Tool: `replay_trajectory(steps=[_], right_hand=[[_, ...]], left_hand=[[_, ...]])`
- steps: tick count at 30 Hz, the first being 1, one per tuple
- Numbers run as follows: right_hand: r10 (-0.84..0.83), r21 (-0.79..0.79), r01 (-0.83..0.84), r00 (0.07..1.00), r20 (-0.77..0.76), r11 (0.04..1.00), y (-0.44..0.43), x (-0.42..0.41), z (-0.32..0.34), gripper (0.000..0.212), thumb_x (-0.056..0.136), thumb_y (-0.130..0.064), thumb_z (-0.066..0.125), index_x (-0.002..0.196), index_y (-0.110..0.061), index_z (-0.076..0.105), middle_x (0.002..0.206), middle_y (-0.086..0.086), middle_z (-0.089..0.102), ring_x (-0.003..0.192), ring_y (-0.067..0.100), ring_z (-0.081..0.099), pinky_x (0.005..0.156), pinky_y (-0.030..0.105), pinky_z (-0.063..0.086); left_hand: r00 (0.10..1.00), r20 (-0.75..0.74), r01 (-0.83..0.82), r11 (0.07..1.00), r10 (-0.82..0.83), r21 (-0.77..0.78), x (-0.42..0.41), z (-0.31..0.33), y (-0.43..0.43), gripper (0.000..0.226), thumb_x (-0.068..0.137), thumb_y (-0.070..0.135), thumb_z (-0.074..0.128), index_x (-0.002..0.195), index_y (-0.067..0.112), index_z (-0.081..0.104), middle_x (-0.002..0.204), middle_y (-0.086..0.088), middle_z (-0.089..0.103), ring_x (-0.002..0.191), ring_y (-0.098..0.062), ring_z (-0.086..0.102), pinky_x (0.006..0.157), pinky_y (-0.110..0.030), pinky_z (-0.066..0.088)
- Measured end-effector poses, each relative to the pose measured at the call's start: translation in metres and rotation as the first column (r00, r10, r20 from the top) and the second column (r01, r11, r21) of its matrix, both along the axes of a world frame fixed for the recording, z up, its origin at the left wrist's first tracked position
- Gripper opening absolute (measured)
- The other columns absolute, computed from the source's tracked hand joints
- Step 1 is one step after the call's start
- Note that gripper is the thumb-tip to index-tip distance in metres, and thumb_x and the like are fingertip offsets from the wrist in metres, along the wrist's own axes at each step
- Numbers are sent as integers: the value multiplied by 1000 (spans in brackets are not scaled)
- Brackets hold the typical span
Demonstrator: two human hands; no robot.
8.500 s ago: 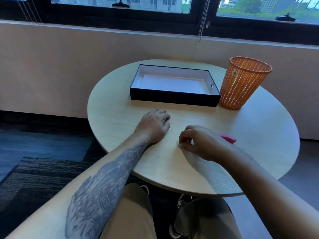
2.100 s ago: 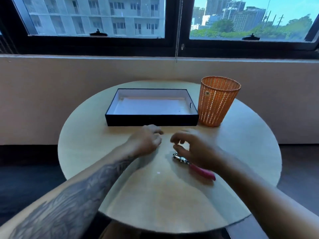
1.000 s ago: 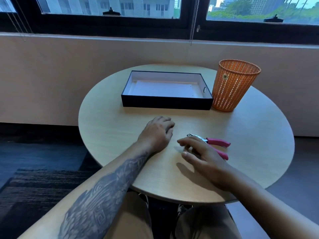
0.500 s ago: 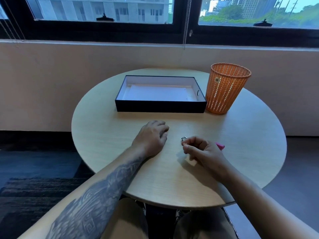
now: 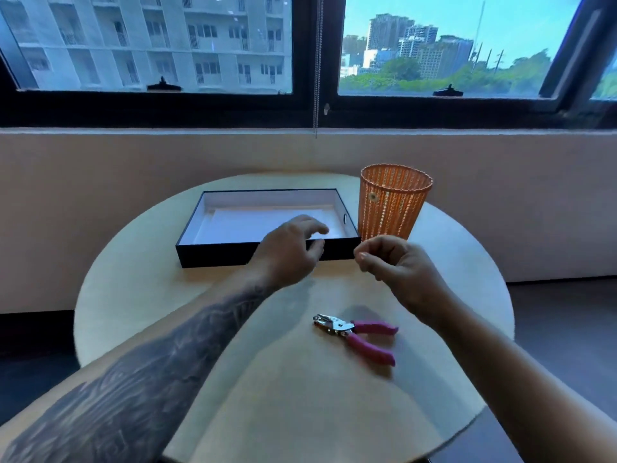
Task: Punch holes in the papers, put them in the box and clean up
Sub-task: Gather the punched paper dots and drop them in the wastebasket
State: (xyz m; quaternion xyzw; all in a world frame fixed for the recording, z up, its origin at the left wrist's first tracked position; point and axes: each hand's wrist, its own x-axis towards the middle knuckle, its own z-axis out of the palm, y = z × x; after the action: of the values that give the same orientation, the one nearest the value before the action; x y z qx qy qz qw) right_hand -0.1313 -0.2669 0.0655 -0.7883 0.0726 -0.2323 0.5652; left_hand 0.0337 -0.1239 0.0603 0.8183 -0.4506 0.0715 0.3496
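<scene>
Head camera looks down on a round, pale wooden table set against a beige wall below a dark-framed window, and we see 2 bare hands raised above it. We take the left hand first, at the end of a tattooed forearm. It hangs in the air in front of the near right corner of the shallow black rectangular cardboard box, fingers loosely bent, thumb below them, released and gripping nothing that we can make out. The right hand is up beside it, just apart, clenched with the fingers curled toward the palm and the thumb tip pressed to the forefinger; whether some tiny scrap is pinched there we cannot tell. The box sits at the far middle of the table, its white inside open to view, with white paper lying flat on its floor; how many sheets, we cannot tell. Just beside the box's right end stands an orange mesh plastic wastebasket, upright. On the bare wood nearer us, below the right hand and touched by neither hand, lies the metal hole punch with 2 pink handles, its silver head pointing left and the handles splayed to the right.
</scene>
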Motion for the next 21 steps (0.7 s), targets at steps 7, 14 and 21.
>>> replay_trajectory(steps=[7, 14, 21], right_hand=[[-245, -237, 259, 965, 89, 936, -107, 51, 77, 3, 93, -14, 70, 94, -13, 73, 86, 6, 72, 78, 17, 67, 72, 32, 57], [-353, -482, 248, 925, -140, 840, -145, 90, 81, 11, 95, -17, 68, 103, -11, 72, 92, 2, 70, 82, 16, 67, 64, 22, 52], [-331, -342, 259, 928, -173, 903, -158, 97, 76, 4, 91, -23, 73, 95, -21, 73, 96, 4, 72, 91, 21, 70, 80, 37, 60]], left_hand=[[985, 146, 83, 995, -89, 52, 15, 57, -94, 41, 89, 29, 58, 130, 21, 59, 141, 3, 52, 127, -21, 50, 104, -41, 44], [972, 210, 39, 958, -102, 283, 18, 61, -133, 51, 90, 23, 53, 142, 25, 49, 149, 1, 48, 135, -19, 43, 107, -41, 42], [966, 245, 31, 978, -83, 208, 20, 57, -131, 46, 90, 23, 52, 135, 29, 58, 141, 4, 56, 129, -17, 50, 103, -37, 45]])
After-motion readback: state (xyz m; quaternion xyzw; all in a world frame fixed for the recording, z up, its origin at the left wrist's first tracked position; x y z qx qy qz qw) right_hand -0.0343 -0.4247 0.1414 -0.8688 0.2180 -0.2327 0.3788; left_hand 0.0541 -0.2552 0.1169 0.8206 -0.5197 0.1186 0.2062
